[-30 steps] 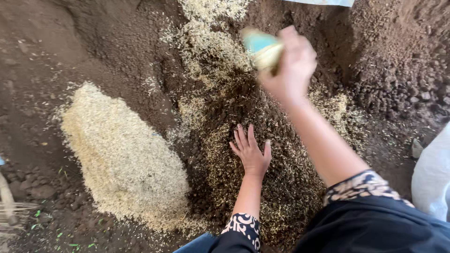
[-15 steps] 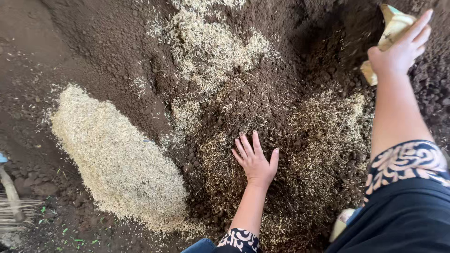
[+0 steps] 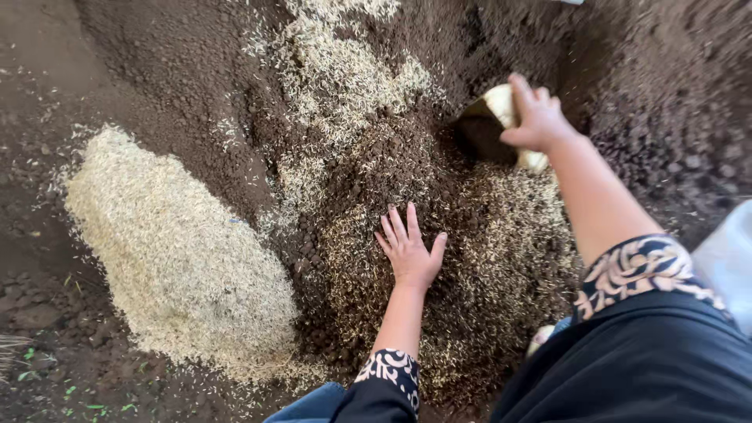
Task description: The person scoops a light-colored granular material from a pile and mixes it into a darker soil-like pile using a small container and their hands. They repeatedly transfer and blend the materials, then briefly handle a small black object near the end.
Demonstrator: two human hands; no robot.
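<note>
My left hand [image 3: 410,249] lies flat, fingers spread, on a mound of dark soil mixed with pale husks [image 3: 470,266]. My right hand [image 3: 536,117] reaches further out and grips a pale cream scoop-like container [image 3: 501,106], its mouth pushed down into the dark soil [image 3: 627,94] at the upper right. Both sleeves are dark with a patterned cuff.
A long heap of pale rice husks [image 3: 180,258] lies to the left on bare brown ground [image 3: 39,78]. More husks are scattered over the soil pile [image 3: 345,70] at the top. A whitish sack edge [image 3: 728,251] shows at the right. A few green sprouts [image 3: 78,392] grow at the bottom left.
My right hand, with the scoop, swung from high above the mound out to the right, then came down into the soil. My left hand stayed pressed on the mix.
</note>
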